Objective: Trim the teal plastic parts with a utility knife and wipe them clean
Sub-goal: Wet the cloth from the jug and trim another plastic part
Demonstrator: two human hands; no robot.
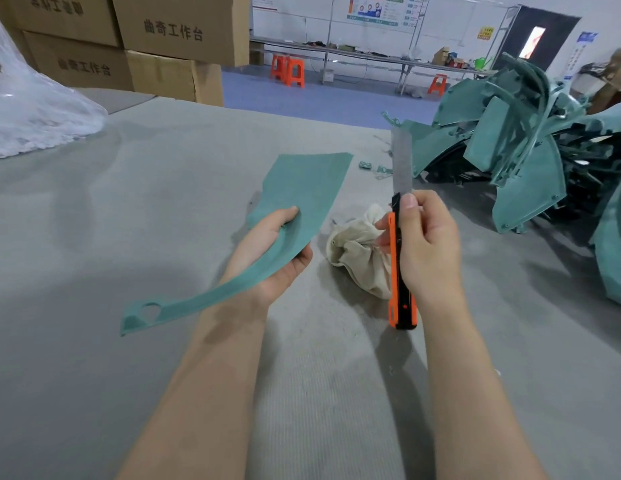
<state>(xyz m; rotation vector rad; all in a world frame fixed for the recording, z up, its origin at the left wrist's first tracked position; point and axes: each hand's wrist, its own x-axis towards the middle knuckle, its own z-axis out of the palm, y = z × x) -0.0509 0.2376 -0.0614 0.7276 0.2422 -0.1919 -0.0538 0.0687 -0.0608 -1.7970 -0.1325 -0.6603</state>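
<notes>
My left hand [272, 252] grips a flat teal plastic part [304, 192] from below, thumb on top. Its wide panel points away and its thin curved tail with a round hole runs down to the left. In my right hand [427, 247] is an orange and black utility knife [401, 271], held upright with the long blade [402, 161] extended upward. A crumpled off-white cloth [359, 252] lies on the table between my hands, partly behind the knife.
A big heap of teal plastic parts [531, 147] fills the right side of the grey felt-covered table [163, 358]. Small teal offcuts [371, 167] lie near the blade. A clear plastic bag [35, 116] sits at far left, cardboard boxes [156, 43] behind it.
</notes>
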